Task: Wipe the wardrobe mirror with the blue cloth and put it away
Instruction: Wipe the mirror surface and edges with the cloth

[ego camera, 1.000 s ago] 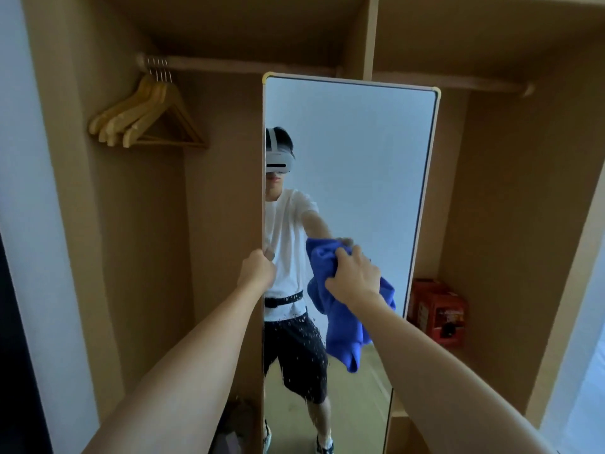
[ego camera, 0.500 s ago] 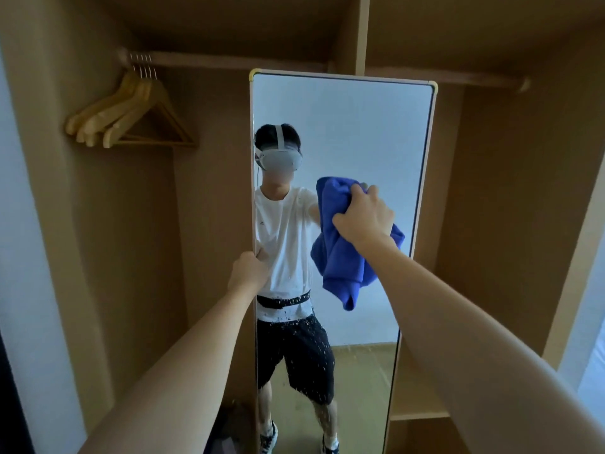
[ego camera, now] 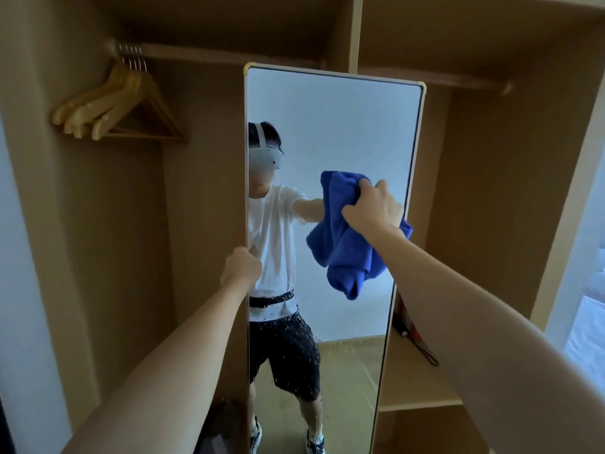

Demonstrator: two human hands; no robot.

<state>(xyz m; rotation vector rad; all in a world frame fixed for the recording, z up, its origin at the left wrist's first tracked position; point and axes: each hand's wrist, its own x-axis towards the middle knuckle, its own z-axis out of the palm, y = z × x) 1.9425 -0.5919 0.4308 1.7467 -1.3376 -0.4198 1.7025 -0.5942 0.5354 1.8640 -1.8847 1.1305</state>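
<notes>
Soft, dim daylight fills the view, brightest at the far right beyond the right hand [ego camera: 373,209], where pale blue-white patches wash out. The mirror [ego camera: 337,126] above that hand reflects a pale, even brightness without glare. Left of the left hand [ego camera: 240,268], the wardrobe interior [ego camera: 114,224] sinks into brown shadow. Wide-angle distortion bends straight edges near the borders; both forearms look slightly soft.

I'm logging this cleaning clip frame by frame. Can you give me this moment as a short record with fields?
left hand: grips the mirror's left edge
right hand: holds the blue cloth bunched against the glass
mirror: upright, in the open wardrobe
wooden hangers: on the rail, upper left
red box: on the shelf behind the mirror's right edge
</notes>
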